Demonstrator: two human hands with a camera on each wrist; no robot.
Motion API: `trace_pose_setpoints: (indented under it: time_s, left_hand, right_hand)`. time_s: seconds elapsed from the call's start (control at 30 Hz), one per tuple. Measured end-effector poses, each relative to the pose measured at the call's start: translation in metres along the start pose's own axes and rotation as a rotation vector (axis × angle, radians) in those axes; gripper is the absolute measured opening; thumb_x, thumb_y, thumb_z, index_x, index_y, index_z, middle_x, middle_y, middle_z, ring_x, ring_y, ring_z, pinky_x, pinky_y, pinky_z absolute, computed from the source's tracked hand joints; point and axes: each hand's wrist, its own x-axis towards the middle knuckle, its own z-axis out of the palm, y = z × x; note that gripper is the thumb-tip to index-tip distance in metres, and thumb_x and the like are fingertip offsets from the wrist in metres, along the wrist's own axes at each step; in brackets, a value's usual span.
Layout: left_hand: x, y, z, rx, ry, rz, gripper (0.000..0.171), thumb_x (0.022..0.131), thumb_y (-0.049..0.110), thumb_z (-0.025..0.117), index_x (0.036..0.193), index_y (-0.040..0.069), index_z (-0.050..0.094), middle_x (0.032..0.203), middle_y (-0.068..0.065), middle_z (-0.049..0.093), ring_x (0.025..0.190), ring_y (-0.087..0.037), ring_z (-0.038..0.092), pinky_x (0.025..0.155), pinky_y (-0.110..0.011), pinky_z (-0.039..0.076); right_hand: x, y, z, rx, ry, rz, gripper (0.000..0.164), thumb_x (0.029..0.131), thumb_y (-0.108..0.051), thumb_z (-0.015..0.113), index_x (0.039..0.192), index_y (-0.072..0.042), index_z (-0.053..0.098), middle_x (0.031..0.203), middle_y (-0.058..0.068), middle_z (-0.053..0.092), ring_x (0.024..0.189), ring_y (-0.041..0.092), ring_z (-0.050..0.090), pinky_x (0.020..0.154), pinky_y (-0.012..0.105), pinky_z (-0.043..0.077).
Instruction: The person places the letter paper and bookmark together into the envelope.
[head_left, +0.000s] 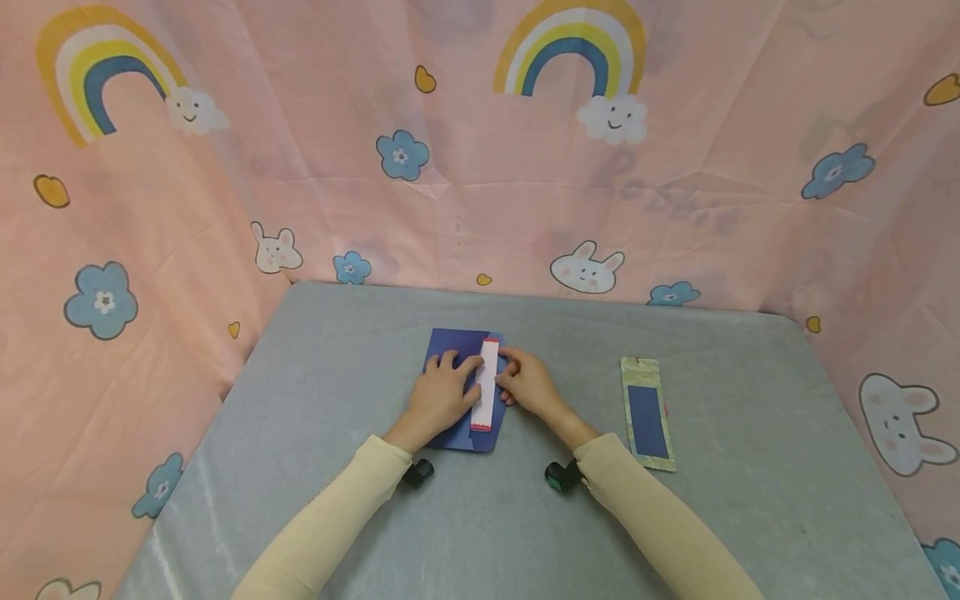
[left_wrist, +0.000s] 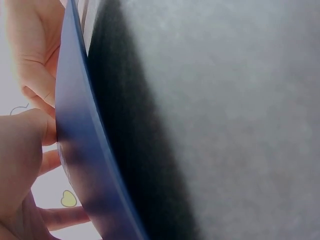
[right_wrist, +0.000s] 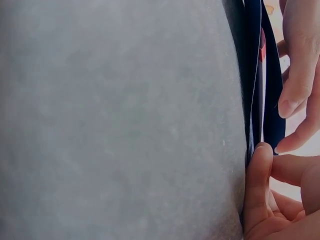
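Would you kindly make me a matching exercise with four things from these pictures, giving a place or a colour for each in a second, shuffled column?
Things:
1. White strip
2. Blue folder
3. Green-bordered panel
4. Hanging cloth

Places and colours:
A. Pink, printed with rainbows
B. To the right of the right hand
C. Red at both ends
D. Beneath the white strip

Pairs: 1-C, 2-D, 3-B, 4-A
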Motion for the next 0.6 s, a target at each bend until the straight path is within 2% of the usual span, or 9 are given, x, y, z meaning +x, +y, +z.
trace_pose_setpoints:
  time_s: [0.6]
  left_hand:
    - [-0.0004, 0.0006, -0.0004, -0.002, 0.004, -0.002, 0.044, 0.089, 0.039, 0.055, 0.133, 0.034, 0.050, 0.134, -0.015, 0.052, 0.120, -0.043, 0.050, 0.084, -0.055, 0.051]
  right_hand:
    - [0.0013, 0.0009, -0.0008, -0.014, -0.013, -0.010, 0.049, 0.086, -0.003, 0.063, 0.133, -0.001, 0.050, 0.069, 0.011, 0.061, 0.046, 0.009, 0.057, 0.049, 0.027, 0.052]
